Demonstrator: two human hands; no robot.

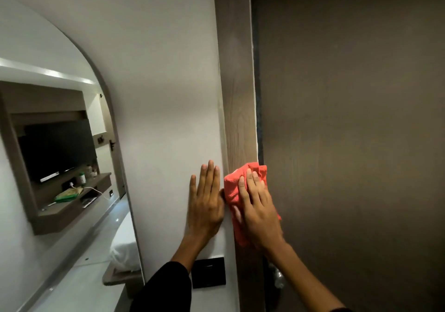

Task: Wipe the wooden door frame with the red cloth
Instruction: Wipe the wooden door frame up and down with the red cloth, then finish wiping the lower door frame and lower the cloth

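Right hand (258, 209) is flat on the red cloth (234, 191), fingers spread over it, pressing it against the wooden door frame (237, 95) low down on the upright. The cloth bunches at the frame's right edge, just beside the dark door (349, 131). Left hand (206, 203) lies open, palm flat on the white wall (168, 83), holding nothing, its edge touching the cloth. A black wall switch (209, 273) sits below that wrist. An arched mirror (60, 155) on the left reflects a television and shelf.
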